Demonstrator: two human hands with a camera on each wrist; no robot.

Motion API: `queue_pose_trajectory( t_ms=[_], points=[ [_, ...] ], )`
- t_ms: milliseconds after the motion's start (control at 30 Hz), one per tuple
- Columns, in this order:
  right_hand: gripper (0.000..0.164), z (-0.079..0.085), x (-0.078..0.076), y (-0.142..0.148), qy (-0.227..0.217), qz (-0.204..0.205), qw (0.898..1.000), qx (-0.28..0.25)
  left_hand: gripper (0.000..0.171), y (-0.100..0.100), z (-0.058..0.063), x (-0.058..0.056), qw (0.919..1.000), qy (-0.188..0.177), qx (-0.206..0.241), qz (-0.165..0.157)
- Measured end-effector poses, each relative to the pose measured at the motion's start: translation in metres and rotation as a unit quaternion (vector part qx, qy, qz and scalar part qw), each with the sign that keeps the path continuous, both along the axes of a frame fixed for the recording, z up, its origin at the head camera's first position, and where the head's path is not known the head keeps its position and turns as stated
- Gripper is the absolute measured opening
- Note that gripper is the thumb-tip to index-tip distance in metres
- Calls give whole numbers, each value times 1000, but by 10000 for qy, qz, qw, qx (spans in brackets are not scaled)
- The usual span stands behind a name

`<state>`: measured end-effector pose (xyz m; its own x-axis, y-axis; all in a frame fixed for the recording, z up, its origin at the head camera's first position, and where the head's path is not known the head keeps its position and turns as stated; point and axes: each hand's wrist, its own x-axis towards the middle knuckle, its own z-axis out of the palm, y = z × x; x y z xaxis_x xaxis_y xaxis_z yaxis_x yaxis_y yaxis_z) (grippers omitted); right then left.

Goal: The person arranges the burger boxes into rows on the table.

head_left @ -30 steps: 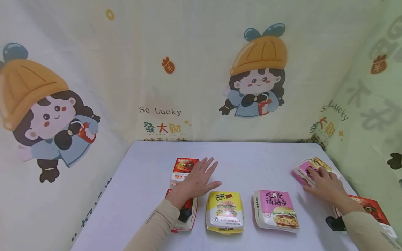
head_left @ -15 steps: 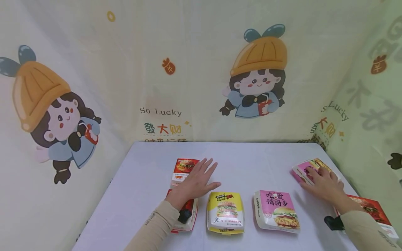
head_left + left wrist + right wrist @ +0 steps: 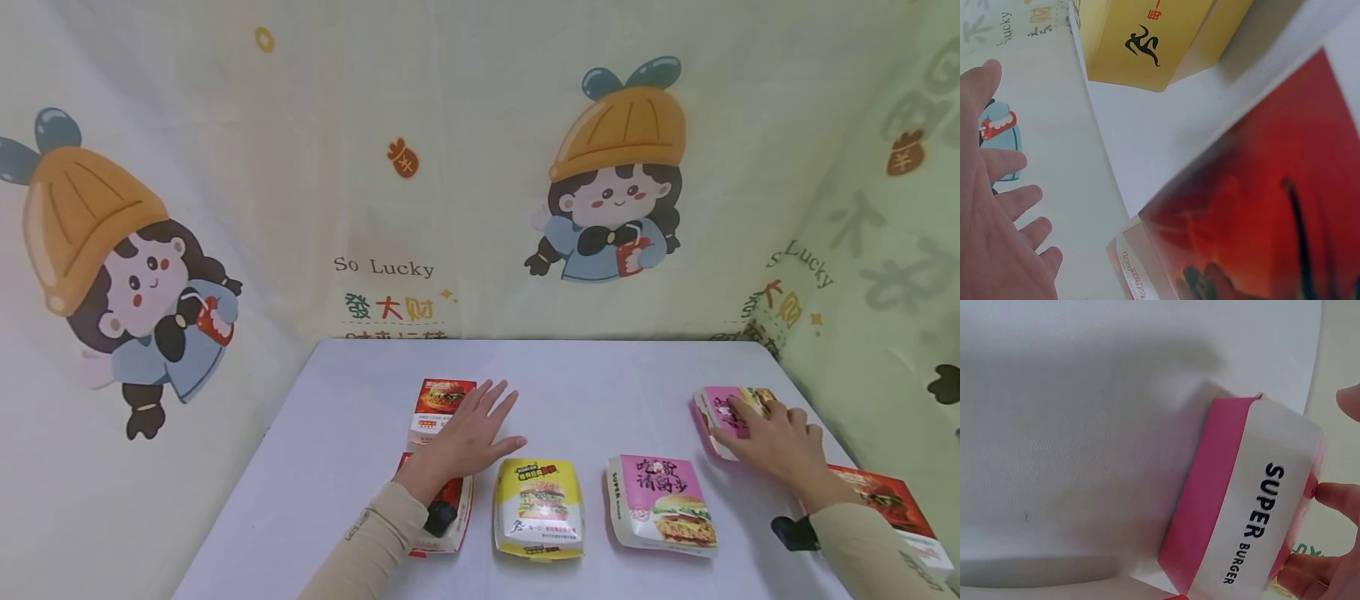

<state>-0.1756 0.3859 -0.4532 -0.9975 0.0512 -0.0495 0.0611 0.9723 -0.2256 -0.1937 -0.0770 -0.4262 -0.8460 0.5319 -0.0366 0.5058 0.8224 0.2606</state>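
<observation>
My right hand (image 3: 780,446) rests its fingertips on top of a pink burger box (image 3: 723,415) at the table's far right. In the right wrist view two fingers (image 3: 1338,500) touch the lid of this box (image 3: 1241,500), while the thumb stays apart from it. Spread flat, with straight fingers, my left hand (image 3: 465,433) hovers over the left group and holds nothing. Partly hidden beneath that hand and wrist are a red-and-white burger box (image 3: 438,398) and a nearer red box (image 3: 453,529). The left wrist view shows the palm (image 3: 997,244) beside a red box (image 3: 1266,200).
A yellow burger box (image 3: 538,508) and another pink burger box (image 3: 662,504) lie in the front middle. Under the right forearm sits a red box (image 3: 892,504), partly covered. Cartoon-printed cloth (image 3: 480,208) stands behind the white table (image 3: 585,375).
Under my right fingers the far pink box has turned clockwise, so its back edge now lies nearly level across the view. My left hand has stayed almost still.
</observation>
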Motion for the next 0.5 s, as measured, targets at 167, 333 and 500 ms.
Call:
queue_pose_trajectory(
  t_ms=[167, 333, 500],
  points=[
    [91, 2, -1, -3, -89, -16, 9997, -221, 78, 0, 0, 0, 10000, -30, 14, 15],
    [91, 2, -1, -3, -134, 63, 9995, -277, 78, 0, -2, 0, 10000, 1, 0, 10],
    [89, 1, 1, -3, -5, 188, 9998, 18, 78, -1, -3, 0, 10000, 30, 23, -12]
  ],
)
